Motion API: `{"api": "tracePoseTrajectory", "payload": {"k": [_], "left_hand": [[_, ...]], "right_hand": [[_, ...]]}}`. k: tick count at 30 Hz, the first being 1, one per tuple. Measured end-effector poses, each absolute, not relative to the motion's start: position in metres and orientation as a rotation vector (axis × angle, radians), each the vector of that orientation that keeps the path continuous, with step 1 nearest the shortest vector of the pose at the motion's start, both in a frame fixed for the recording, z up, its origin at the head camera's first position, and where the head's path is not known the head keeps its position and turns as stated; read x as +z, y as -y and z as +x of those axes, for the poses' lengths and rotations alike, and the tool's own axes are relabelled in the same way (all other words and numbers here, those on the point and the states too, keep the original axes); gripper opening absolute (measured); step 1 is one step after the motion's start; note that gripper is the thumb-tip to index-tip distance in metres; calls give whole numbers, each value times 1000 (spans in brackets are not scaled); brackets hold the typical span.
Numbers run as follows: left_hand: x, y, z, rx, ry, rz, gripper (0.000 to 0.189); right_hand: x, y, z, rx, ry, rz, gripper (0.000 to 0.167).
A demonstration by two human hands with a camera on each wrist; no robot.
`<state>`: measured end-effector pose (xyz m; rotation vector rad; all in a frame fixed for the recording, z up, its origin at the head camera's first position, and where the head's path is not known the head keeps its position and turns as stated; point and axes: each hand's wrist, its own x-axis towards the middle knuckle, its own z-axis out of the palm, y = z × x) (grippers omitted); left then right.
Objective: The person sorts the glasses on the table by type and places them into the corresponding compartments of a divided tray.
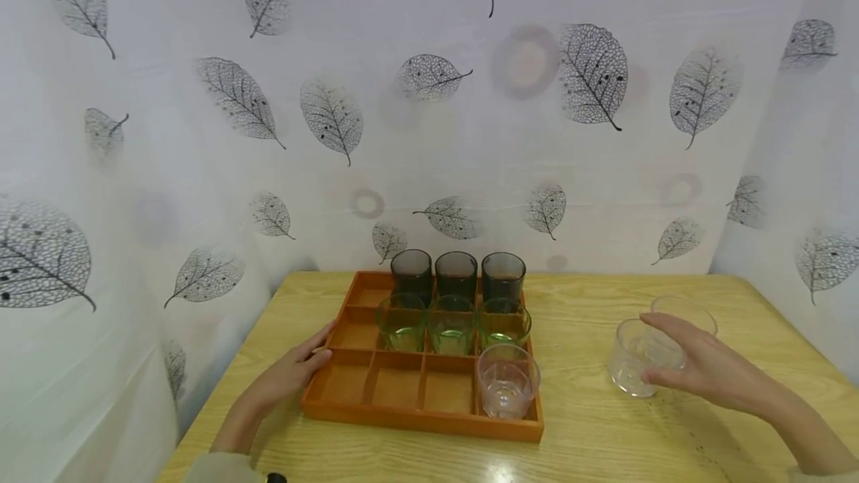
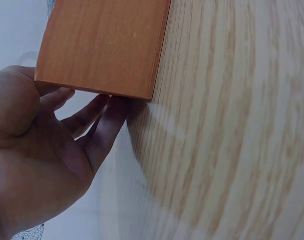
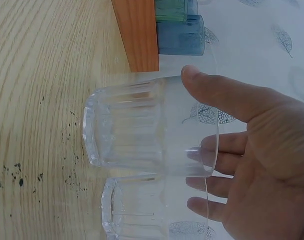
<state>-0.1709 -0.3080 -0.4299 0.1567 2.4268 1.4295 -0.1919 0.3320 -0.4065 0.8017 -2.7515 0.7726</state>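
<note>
My left hand (image 1: 291, 375) holds the left side of an orange-brown wooden tray (image 1: 423, 421), thumb over the rim and fingers along the outer wall. My right hand (image 1: 711, 364) is spread around a clear glass tumbler (image 1: 631, 367) standing upright on the table, thumb and fingers by its rim. In the right wrist view, the fingers show past the rim of this tumbler (image 3: 127, 130). Beside it stands a second clear tumbler (image 3: 137, 207), partly behind the hand in the head view. Another clear tumbler (image 1: 506, 386) sits in the tray's front right compartment.
Three dark grey glasses (image 1: 456, 278) stand in the tray's back row. Three green glasses (image 1: 451, 326) fill part of the middle row. The tray rests on a pale wooden table (image 1: 577, 416). A white leaf-patterned curtain (image 1: 470, 155) hangs behind and along both sides.
</note>
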Motion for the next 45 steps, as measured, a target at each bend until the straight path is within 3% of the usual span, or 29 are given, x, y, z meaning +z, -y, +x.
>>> {"api": "tracePoseTrajectory", "payload": {"k": [21, 45], "left_hand": [[-429, 309, -171, 1436, -2426, 235, 66], [-430, 307, -172, 1426, -2430, 169, 65]], "right_hand": [[-392, -312, -186, 828, 2672, 698, 83], [-368, -265, -179, 885, 2615, 841, 78]]}}
